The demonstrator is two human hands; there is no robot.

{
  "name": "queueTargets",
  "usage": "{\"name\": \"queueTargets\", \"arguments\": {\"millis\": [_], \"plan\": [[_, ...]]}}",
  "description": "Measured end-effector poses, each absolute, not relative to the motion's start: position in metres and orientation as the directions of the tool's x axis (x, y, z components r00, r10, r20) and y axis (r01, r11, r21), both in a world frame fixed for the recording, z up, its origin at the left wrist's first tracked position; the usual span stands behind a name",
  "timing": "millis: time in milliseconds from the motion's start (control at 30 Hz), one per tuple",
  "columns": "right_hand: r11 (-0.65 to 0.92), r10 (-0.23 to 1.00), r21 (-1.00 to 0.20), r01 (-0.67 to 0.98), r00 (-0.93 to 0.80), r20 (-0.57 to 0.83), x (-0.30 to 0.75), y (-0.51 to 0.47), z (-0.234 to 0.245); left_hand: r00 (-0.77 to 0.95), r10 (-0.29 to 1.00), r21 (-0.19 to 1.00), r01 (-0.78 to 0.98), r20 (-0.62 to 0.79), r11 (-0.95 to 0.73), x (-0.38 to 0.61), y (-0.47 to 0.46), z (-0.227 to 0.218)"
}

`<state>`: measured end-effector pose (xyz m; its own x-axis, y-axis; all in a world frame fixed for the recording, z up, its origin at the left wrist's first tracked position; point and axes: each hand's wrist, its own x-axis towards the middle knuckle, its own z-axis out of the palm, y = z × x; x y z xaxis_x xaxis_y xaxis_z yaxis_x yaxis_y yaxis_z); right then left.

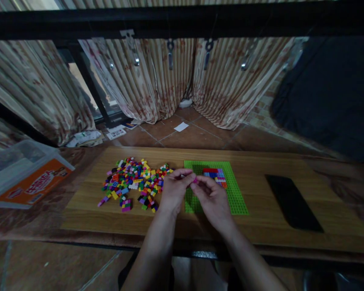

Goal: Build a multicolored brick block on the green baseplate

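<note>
Together, left hand [173,192] and right hand [214,200] pinch a pink piece [195,180] over the green baseplate [235,199], forearms [157,244] angled inward from the near side.

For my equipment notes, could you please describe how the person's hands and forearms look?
The ungloved left hand and ungloved right hand are bare. The sleeveless left forearm and sleeveless right forearm taper towards the hands and show no watch or bracelet; rings cannot be made out.

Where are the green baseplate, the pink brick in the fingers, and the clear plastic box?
Green baseplate [237,204]: head view, bare lower right part.
Pink brick [195,180]: head view, its visible middle.
Clear plastic box [36,184]: head view, its orange-labelled front wall.
</note>
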<state>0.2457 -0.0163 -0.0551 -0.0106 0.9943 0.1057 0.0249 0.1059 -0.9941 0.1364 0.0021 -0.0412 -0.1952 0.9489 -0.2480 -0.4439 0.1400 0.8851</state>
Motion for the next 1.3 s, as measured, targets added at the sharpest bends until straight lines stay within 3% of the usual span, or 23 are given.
{"name": "queueTargets", "arguments": {"millis": [167, 300, 500, 733, 833, 1100, 1300], "plan": [[-0.043, 0.995, -0.98, -0.196, 0.079, -0.06, 0.253, -0.015, -0.058, -0.07, 0.956, 0.841, -0.496, -0.286, 0.216, 0.141, -0.003, -0.033], [-0.136, 0.982, -0.916, -0.377, 0.069, -0.175, 0.256, -0.013, -0.056, -0.084, 0.954, 0.833, -0.513, -0.289, 0.207, 0.141, -0.004, -0.031], [-0.159, 0.973, -0.871, -0.465, 0.076, -0.218, 0.26, -0.014, -0.049, -0.087, 0.943, 0.802, -0.555, -0.321, 0.221, 0.138, -0.002, -0.031], [-0.29, 0.943, -0.67, -0.683, -0.085, -0.321, 0.269, -0.011, -0.041, -0.03, 0.971, 0.846, -0.497, -0.236, 0.19, 0.136, -0.006, -0.029], [-0.314, 0.933, -0.682, -0.66, -0.083, -0.35, 0.268, -0.012, -0.041, -0.033, 0.985, 0.899, -0.416, -0.167, 0.139, 0.138, -0.007, -0.03], [-0.238, 0.957, -0.875, -0.421, 0.055, -0.286, 0.256, -0.015, -0.041, -0.076, 0.991, 0.962, -0.257, -0.111, 0.088, 0.137, -0.004, -0.036], [-0.226, 0.966, -0.892, -0.391, 0.028, -0.257, 0.256, -0.017, -0.047, -0.055, 0.997, 0.985, -0.166, -0.057, 0.047, 0.134, -0.007, -0.031]]}}
